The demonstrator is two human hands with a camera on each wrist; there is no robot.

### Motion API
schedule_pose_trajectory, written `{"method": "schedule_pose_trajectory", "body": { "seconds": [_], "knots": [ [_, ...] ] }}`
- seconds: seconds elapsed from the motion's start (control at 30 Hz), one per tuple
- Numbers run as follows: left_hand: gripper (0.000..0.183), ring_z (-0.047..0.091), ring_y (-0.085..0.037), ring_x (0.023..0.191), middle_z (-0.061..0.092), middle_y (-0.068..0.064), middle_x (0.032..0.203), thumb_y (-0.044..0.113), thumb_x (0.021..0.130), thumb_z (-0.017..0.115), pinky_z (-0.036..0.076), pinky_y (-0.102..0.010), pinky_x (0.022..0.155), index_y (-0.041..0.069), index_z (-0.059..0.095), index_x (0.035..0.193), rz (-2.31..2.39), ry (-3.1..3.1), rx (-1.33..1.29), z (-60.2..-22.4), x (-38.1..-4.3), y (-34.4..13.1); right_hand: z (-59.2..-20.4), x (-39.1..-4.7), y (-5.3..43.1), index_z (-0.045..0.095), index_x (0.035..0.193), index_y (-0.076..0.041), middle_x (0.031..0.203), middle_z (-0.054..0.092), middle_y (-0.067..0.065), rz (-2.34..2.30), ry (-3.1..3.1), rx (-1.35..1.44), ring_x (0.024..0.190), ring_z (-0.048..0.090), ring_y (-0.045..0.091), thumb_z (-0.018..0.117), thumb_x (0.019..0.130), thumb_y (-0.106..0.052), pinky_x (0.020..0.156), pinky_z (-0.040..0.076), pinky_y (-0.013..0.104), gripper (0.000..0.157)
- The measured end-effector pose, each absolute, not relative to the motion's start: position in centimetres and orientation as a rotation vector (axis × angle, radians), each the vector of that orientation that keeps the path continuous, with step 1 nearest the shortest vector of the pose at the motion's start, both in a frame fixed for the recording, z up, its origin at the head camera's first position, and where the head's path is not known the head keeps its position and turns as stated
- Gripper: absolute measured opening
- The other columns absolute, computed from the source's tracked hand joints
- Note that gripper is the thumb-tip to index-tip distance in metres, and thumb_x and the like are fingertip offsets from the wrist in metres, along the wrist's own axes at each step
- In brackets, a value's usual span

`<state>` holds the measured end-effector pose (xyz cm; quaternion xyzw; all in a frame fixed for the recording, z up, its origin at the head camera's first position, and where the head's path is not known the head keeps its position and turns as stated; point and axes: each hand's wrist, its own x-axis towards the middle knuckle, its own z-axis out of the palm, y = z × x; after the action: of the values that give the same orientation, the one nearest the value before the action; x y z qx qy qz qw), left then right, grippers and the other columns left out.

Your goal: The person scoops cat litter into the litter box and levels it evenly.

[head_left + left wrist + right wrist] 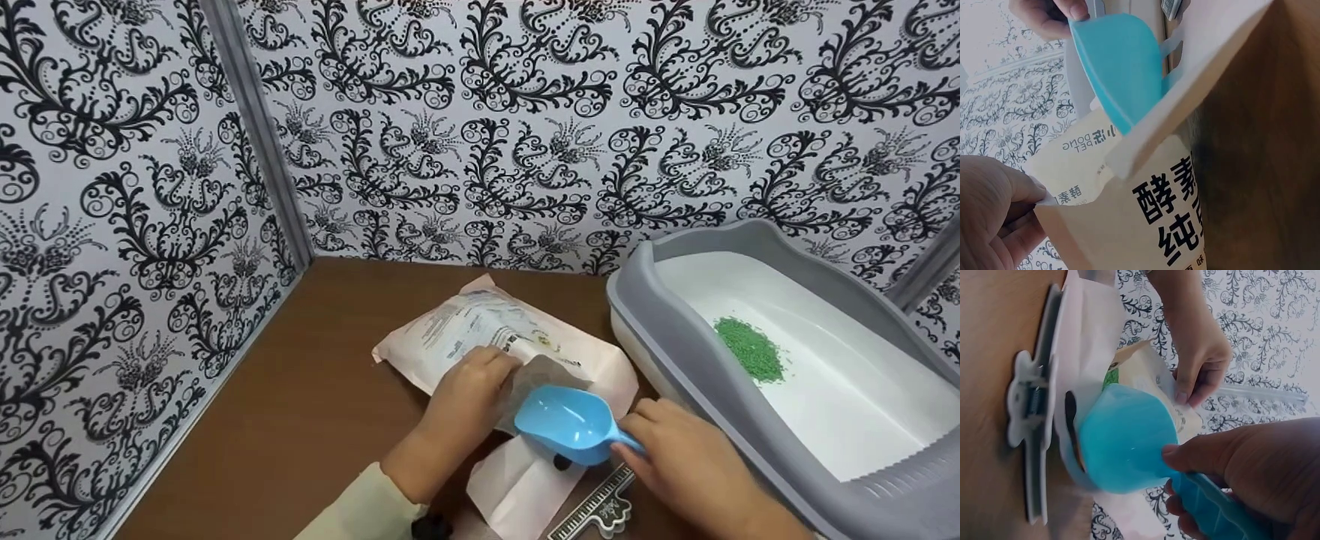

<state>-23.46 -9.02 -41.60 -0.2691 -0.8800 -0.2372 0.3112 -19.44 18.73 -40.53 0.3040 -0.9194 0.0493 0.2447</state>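
Observation:
My left hand [469, 390] pinches the edge of an opened pale pink paper bag [442, 330], which lies on its back with black printing. In my right hand [679, 450] is the handle of a light blue scoop [562, 420]. The scoop's bowl is at the bag's mouth and looks bare inside in the head view. Between the bag's layers some green pellets [1111, 377] show in the right wrist view; the rest of the contents is hidden. The bag's folded flap [521, 487] hangs toward me below the scoop.
At the right stands a grey-rimmed white litter box [667, 322] with a small heap of green pellets [750, 349] on its floor. A long clip [596, 506] with ruler-like marks lies at the table's front. Patterned walls [450, 135] close in the brown table [300, 375].

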Motion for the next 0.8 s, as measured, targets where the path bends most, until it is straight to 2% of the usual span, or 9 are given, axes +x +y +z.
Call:
{"method": "schedule_pose_trajectory", "body": {
  "seconds": [0.13,0.4,0.57,0.8],
  "knots": [
    [0.011,0.070,-0.017,0.088,0.073,-0.006,0.095,0.002,0.092,0.076,0.062,-0.025,0.081,0.003,0.077,0.103,-0.628,-2.311,-0.711,-41.6,-23.5,-9.0,-40.1,-19.8,17.6,0.074,0.088,-0.020,0.083,0.057,-0.010,0.061,-2.557,0.800,0.080,0.056,0.011,0.084,0.085,-0.033,0.069,0.053,0.030,0.016],
    [0.012,0.071,-0.018,0.088,0.073,-0.006,0.094,0.002,0.093,0.075,0.062,-0.026,0.080,0.006,0.078,0.104,-0.609,-2.266,-0.709,-41.5,-23.6,-9.0,-39.4,-20.4,15.1,0.066,0.077,-0.018,0.075,0.050,-0.008,0.022,-2.674,0.734,0.073,0.055,0.014,0.083,0.085,-0.035,0.059,0.050,0.031,0.026],
    [0.010,0.071,-0.018,0.088,0.073,-0.005,0.094,0.005,0.094,0.075,0.062,-0.026,0.080,0.006,0.078,0.103,-0.599,-2.268,-0.708,-41.5,-23.5,-9.0,-38.8,-20.8,13.7,0.065,0.076,-0.016,0.073,0.053,-0.004,0.020,-2.775,0.676,0.072,0.057,0.018,0.085,0.084,-0.033,0.056,0.050,0.034,0.027],
    [0.009,0.071,-0.017,0.089,0.073,-0.005,0.094,0.006,0.096,0.073,0.062,-0.026,0.080,0.006,0.077,0.103,-0.579,-2.298,-0.689,-41.4,-23.5,-8.9,-38.0,-21.1,11.6,0.073,0.080,-0.009,0.076,0.062,0.004,-0.011,-2.809,0.629,0.074,0.061,0.024,0.086,0.082,-0.029,0.061,0.055,0.041,0.024]
  ]
}}
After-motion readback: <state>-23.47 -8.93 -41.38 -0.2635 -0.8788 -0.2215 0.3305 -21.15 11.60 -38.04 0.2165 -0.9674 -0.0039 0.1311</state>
